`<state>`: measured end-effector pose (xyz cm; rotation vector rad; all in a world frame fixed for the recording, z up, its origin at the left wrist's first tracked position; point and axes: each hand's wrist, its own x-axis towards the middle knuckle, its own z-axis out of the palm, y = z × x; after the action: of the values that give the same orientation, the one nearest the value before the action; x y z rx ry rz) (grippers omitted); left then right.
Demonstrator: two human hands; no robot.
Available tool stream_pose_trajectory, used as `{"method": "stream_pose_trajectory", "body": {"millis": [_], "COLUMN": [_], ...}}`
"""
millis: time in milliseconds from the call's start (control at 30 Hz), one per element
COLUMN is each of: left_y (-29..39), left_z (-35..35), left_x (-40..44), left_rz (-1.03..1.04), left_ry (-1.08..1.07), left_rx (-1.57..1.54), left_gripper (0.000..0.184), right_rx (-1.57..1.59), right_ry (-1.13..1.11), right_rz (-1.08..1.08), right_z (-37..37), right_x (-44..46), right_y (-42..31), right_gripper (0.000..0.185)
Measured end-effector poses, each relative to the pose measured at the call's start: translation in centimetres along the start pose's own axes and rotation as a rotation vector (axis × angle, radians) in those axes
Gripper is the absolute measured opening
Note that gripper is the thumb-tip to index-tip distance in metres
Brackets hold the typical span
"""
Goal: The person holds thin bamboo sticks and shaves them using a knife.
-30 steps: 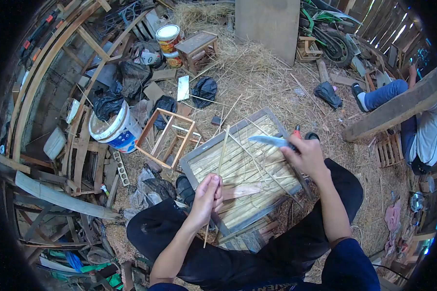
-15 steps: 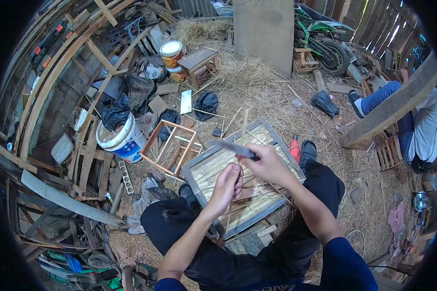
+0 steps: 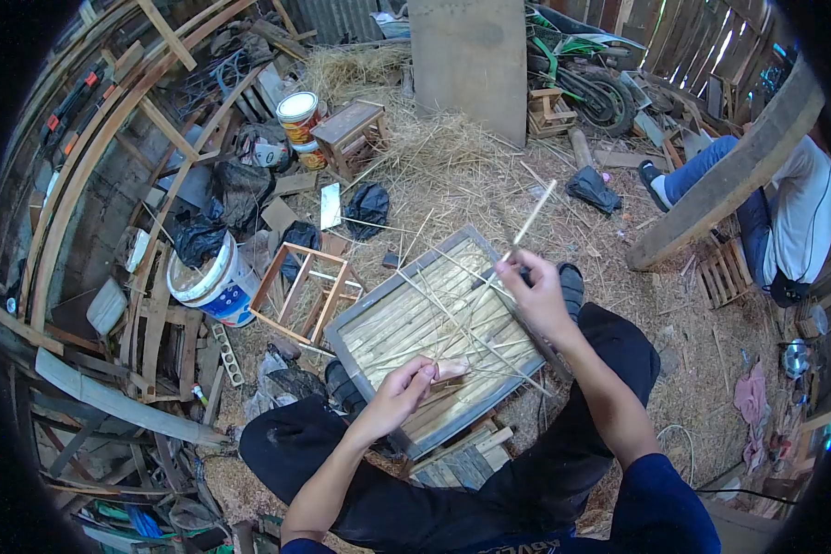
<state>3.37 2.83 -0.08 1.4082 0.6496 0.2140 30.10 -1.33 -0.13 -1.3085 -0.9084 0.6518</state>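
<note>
My left hand (image 3: 399,399) is closed in a pinch at the near left part of a framed slatted panel (image 3: 379,340). A thin pale strip (image 3: 534,212) seems to run from its fingertips up to the right, past my other hand. Over the panel's right edge, my right hand (image 3: 537,297) is wrapped round the dark handle of a knife (image 3: 525,274), close against the strip. The blade is hard to make out. Several loose thin strips lie crossed on the slats, and a flat piece of wood (image 3: 452,368) is beside my left fingertips.
A small wooden frame (image 3: 291,294) and a white bucket (image 3: 220,288) stand to the left. Beyond are a stool (image 3: 349,127), black bags, straw and a motorbike (image 3: 586,78). On the right, a person (image 3: 789,222) sits behind a slanted post (image 3: 729,180).
The hands came together over the panel, then drew apart, the right one moving up and right along the strip. The knife blade, clear earlier, is now indistinct. The view has shifted slightly.
</note>
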Motion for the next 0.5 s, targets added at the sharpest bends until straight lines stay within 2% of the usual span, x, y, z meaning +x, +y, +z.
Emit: {"method": "stream_pose_trajectory", "body": {"millis": [33,133,333,433,500], "left_y": [0.2,1.4,2.9,2.3,2.5], "left_z": [0.2,0.2,-0.4,-0.5,-0.6], "left_x": [-0.1,0.1,0.9,1.8,2.1], "left_rz": [-0.024,-0.066,-0.008,0.136,0.078], "left_ry": [0.0,0.018,0.136,0.176,0.199], "left_rx": [-0.027,-0.101,-0.189,-0.214,-0.336], "left_gripper": [0.026,0.025,0.024,0.022,0.02], "right_rx": [-0.135,-0.108,-0.002,-0.026,-0.016], "right_ry": [-0.084,-0.233,-0.287,-0.287,-0.294], "right_rz": [0.045,0.141,0.071,0.051,0.043], "right_z": [0.2,2.8,7.4,8.0,8.5], "right_x": [-0.3,-1.3,-1.2,-0.6,-0.4], "right_y": [0.1,-0.5,-0.5,-0.6,-0.6], "right_gripper": [0.022,0.025,0.027,0.028,0.029]}}
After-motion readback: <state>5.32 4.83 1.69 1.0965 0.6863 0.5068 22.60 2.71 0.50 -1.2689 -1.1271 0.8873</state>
